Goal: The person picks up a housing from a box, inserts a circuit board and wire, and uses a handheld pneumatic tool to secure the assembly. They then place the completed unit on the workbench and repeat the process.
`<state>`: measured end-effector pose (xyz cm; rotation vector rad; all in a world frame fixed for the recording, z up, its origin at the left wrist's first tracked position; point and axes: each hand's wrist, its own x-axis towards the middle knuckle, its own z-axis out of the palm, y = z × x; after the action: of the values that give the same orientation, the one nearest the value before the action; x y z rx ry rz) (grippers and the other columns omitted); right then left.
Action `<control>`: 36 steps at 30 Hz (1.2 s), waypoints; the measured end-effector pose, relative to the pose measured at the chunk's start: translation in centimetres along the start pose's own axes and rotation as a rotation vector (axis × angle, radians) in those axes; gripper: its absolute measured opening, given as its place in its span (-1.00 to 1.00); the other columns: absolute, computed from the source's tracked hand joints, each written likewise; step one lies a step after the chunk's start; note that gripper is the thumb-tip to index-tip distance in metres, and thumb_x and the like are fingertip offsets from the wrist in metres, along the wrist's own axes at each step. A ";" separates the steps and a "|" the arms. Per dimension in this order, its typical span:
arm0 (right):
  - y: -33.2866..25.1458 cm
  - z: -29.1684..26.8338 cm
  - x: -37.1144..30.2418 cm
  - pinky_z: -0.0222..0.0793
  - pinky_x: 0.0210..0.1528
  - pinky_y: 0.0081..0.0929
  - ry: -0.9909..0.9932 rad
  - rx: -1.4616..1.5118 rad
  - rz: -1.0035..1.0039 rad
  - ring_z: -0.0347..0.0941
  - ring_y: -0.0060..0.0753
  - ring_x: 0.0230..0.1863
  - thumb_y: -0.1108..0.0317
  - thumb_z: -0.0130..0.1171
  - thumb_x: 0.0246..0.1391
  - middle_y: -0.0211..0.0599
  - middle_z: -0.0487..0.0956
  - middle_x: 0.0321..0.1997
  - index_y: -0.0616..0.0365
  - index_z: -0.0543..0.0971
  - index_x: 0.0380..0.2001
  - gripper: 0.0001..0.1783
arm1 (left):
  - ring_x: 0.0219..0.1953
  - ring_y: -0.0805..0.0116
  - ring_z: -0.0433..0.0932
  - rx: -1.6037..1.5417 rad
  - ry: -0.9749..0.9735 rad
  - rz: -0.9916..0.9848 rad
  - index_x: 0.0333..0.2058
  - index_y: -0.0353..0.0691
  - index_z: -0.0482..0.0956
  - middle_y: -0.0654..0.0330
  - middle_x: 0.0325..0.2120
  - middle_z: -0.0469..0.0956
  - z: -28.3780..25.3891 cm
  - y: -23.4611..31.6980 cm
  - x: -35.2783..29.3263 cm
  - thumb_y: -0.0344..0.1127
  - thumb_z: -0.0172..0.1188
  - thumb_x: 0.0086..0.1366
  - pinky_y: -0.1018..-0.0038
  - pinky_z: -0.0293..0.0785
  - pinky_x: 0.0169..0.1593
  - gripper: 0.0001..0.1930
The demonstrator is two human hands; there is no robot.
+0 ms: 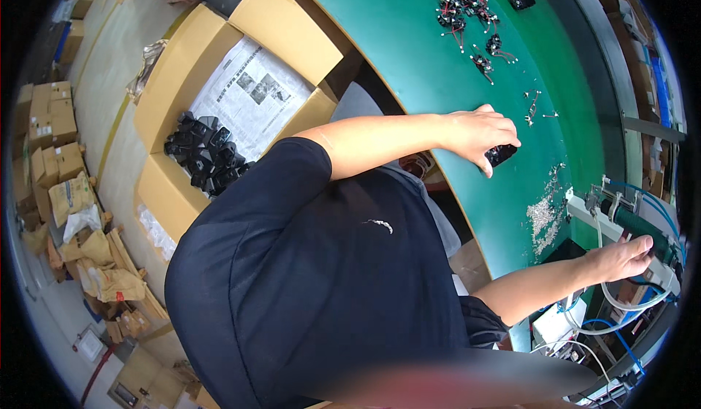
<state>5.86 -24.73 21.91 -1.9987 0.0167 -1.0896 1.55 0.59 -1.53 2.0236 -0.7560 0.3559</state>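
My left hand (482, 139) is closed around a small black plastic housing (499, 155), resting on the green tabletop (467, 182). The fingers cover part of the housing. At the right edge, my right hand (621, 260) is curled against the dark green body of a bench machine (642, 223) with a light metal frame. Its fingertips are partly hidden there. Between the hands lies a scattered pile of small silvery screws (544, 219). Short red and black wires with white connectors (533, 108) lie just beyond my left hand.
Several black parts with wires (464, 11) are heaped at the far end of the table, near a lone black housing (521, 0). An open cardboard box (186, 73) on the left holds newspaper (252, 91) and black housings (204, 153). Blue and clear hoses (621, 303) hang by the machine.
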 end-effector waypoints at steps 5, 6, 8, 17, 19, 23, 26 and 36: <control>0.5 0.8 1.5 0.47 0.25 -0.09 -0.138 0.145 0.063 0.49 0.11 0.14 -0.26 -0.31 0.47 0.34 0.46 0.17 0.61 0.27 0.22 -0.09 | 0.14 0.20 0.49 -0.006 0.001 0.026 0.19 -0.16 0.50 0.22 0.08 0.51 -0.3 0.3 0.0 0.06 0.61 -0.11 0.21 0.28 0.16 -0.12; 0.7 1.3 1.5 0.51 0.20 -0.03 -0.153 0.312 0.098 0.50 0.17 0.14 -0.25 -0.44 0.49 0.33 0.49 0.13 0.59 0.28 0.21 -0.09 | 0.14 0.20 0.49 0.003 -0.004 0.014 0.20 -0.16 0.50 0.21 0.08 0.51 -0.3 0.4 -0.1 0.06 0.60 -0.10 0.21 0.28 0.16 -0.12; 2.6 1.7 2.4 0.56 0.10 -0.01 -0.072 0.487 0.128 0.56 0.17 0.02 -0.42 -0.71 0.39 0.25 0.59 -0.06 0.55 0.36 0.12 0.10 | 0.13 0.20 0.49 0.006 -0.018 0.008 0.20 -0.16 0.49 0.21 0.09 0.51 -0.3 0.4 0.0 0.05 0.60 -0.08 0.21 0.28 0.17 -0.13; -2.0 1.2 -5.6 0.46 -0.43 -0.21 -0.344 1.157 0.305 0.41 -0.23 -0.48 -0.89 -0.35 -0.14 -0.12 0.49 -0.45 0.36 0.38 0.21 0.42 | 0.21 0.09 0.49 0.011 -0.057 -0.010 0.20 -0.17 0.52 0.09 0.10 0.57 -1.3 0.5 0.4 0.10 0.56 -0.02 0.14 0.28 0.26 -0.16; -3.2 2.0 -7.6 0.40 -0.39 -0.30 -0.364 1.039 0.252 0.37 -0.33 -0.47 -0.91 -0.38 -0.17 -0.27 0.45 -0.49 0.29 0.42 0.17 0.40 | 0.19 0.13 0.51 0.001 -0.051 -0.012 0.21 -0.16 0.53 0.13 0.09 0.58 -1.5 0.5 0.2 0.08 0.59 -0.03 0.20 0.25 0.28 -0.15; -4.6 3.5 -10.1 0.41 -0.42 -0.33 -0.263 0.843 0.312 0.37 -0.33 -0.51 -0.86 -0.50 -0.05 -0.26 0.45 -0.51 0.28 0.48 0.10 0.34 | 0.14 0.18 0.53 -0.051 -0.054 0.002 0.19 -0.14 0.55 0.18 0.06 0.59 -2.2 0.8 0.1 0.02 0.63 -0.08 0.26 0.26 0.23 -0.16; -3.3 3.9 -10.6 0.41 -0.44 -0.33 -0.283 1.015 0.294 0.37 -0.34 -0.52 -0.85 -0.51 -0.04 -0.24 0.45 -0.53 0.29 0.47 0.07 0.32 | 0.11 0.20 0.54 -0.044 -0.060 -0.018 0.18 -0.13 0.57 0.19 0.04 0.59 -2.1 1.0 0.4 0.00 0.64 -0.08 0.28 0.28 0.20 -0.18; -1.8 4.4 -11.4 0.42 -0.45 -0.35 -0.270 1.070 0.291 0.39 -0.33 -0.54 -0.84 -0.46 -0.03 -0.21 0.46 -0.55 0.34 0.46 0.04 0.31 | 0.08 0.19 0.56 -0.026 -0.048 -0.017 0.15 -0.14 0.58 0.17 0.02 0.61 -2.2 1.3 0.5 0.02 0.64 -0.09 0.30 0.31 0.17 -0.19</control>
<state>1.19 -16.39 14.15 -1.0941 -0.3375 -0.4466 1.22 1.78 0.79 2.0186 -0.7685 0.2876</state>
